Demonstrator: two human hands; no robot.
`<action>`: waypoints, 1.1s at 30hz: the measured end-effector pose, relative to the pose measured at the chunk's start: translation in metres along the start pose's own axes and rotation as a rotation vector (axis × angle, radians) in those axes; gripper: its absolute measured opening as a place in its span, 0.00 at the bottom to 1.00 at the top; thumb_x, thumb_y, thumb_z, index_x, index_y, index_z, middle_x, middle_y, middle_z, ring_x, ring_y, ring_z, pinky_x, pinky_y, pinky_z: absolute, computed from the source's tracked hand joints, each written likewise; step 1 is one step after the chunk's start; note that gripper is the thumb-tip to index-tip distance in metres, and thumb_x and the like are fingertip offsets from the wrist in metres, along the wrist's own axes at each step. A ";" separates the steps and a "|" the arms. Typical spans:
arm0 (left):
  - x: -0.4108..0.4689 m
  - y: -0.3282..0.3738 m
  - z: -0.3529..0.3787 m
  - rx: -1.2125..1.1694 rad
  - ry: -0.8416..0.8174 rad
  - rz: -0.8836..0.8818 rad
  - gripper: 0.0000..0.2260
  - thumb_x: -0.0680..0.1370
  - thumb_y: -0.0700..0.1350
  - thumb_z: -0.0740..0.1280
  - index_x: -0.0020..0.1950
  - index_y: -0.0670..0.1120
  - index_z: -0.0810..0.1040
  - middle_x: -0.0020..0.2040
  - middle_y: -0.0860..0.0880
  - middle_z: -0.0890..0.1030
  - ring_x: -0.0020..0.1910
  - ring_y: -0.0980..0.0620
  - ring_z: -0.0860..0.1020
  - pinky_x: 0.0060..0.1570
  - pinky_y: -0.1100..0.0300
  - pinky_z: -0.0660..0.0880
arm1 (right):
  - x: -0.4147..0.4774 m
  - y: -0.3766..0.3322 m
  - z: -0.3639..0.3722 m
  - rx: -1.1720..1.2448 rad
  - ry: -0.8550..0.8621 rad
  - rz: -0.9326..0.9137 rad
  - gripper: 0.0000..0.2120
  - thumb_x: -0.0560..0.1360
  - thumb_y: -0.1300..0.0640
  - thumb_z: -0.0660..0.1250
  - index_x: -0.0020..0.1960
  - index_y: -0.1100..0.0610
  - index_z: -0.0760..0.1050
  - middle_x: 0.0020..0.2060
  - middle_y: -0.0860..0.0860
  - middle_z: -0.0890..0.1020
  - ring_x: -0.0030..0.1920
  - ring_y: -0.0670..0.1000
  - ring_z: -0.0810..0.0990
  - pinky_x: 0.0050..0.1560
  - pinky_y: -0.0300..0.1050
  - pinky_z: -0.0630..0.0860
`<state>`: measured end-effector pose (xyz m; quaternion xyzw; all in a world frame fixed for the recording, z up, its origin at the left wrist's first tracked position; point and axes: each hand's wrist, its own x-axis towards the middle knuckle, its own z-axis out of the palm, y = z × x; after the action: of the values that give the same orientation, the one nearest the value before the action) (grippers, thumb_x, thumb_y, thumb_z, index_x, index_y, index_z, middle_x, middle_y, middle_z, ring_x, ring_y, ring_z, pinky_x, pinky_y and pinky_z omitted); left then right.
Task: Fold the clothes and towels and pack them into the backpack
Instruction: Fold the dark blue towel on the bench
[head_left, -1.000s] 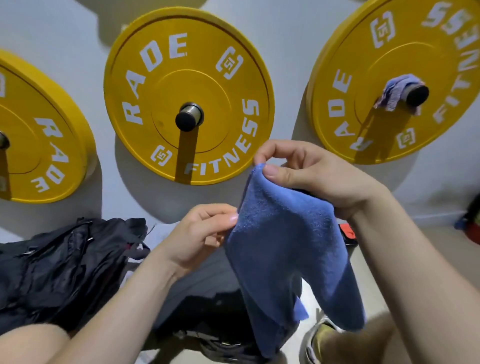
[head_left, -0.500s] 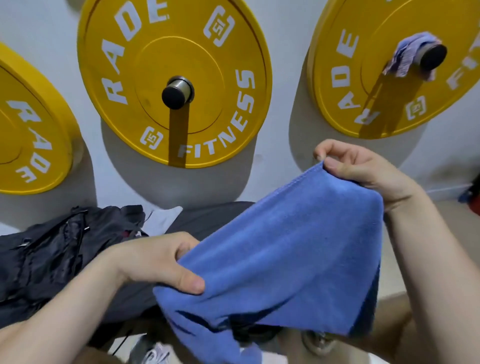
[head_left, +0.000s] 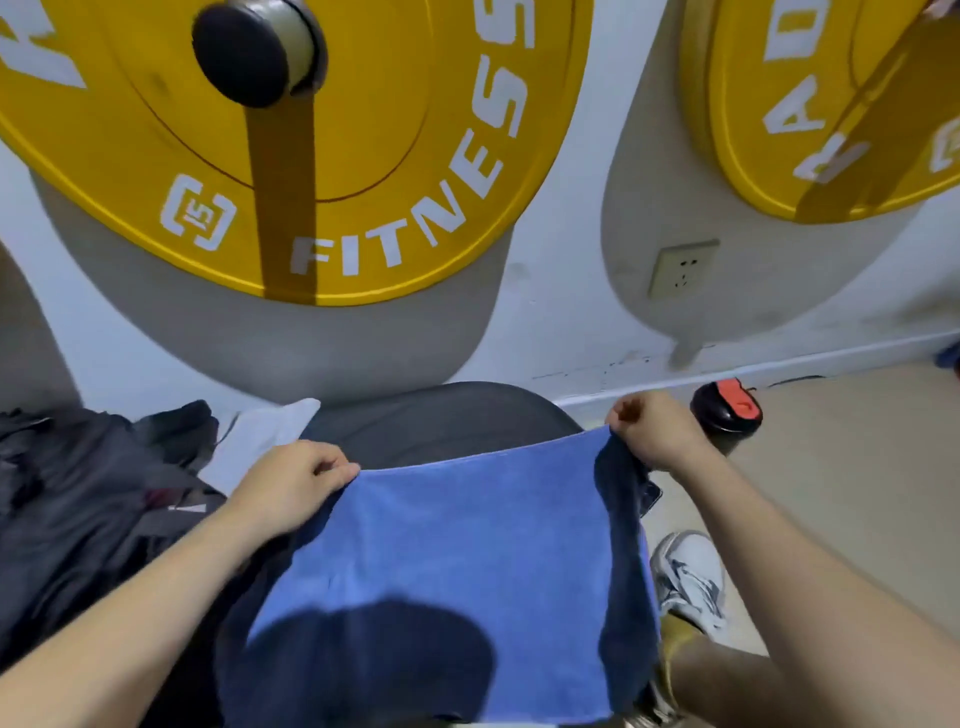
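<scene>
Left hand (head_left: 291, 483) and right hand (head_left: 657, 428) pinch blue towel (head_left: 467, 545) corners, spread flat; unfolded, backpack (head_left: 78, 509) packing pending.

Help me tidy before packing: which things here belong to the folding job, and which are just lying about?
Job: blue towel, held by left hand and right hand; black backpack; white cloth.

Lying about: weight plates, bottle, wall socket.

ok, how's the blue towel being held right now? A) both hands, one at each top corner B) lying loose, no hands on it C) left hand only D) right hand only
A: the left hand and the right hand each pinch a top corner of the blue towel, which is spread flat between them.
</scene>
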<state>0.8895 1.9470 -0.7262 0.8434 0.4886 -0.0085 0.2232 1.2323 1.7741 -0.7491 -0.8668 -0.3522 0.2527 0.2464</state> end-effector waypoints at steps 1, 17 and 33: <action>0.012 -0.007 0.011 -0.028 0.050 -0.013 0.15 0.79 0.51 0.64 0.32 0.48 0.73 0.32 0.51 0.77 0.39 0.47 0.76 0.39 0.53 0.70 | 0.012 0.002 0.014 -0.075 0.030 0.011 0.11 0.75 0.62 0.60 0.37 0.52 0.75 0.36 0.50 0.80 0.42 0.56 0.79 0.42 0.46 0.74; 0.040 -0.039 0.090 -0.042 0.306 0.157 0.14 0.72 0.29 0.69 0.42 0.49 0.78 0.41 0.53 0.77 0.41 0.54 0.73 0.43 0.64 0.65 | 0.089 0.029 0.076 -0.062 0.186 -0.035 0.07 0.79 0.61 0.57 0.47 0.57 0.73 0.43 0.53 0.80 0.45 0.58 0.76 0.42 0.48 0.70; 0.040 -0.100 0.012 0.752 0.256 0.068 0.13 0.72 0.50 0.57 0.51 0.50 0.77 0.50 0.47 0.77 0.52 0.43 0.75 0.56 0.44 0.66 | -0.004 -0.091 0.145 -0.374 -0.141 -0.617 0.22 0.81 0.48 0.54 0.74 0.46 0.57 0.76 0.44 0.53 0.77 0.48 0.45 0.69 0.56 0.54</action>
<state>0.8303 2.0175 -0.7833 0.8762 0.4471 -0.0744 -0.1637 1.0970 1.8652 -0.8015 -0.7303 -0.6533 0.1570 0.1232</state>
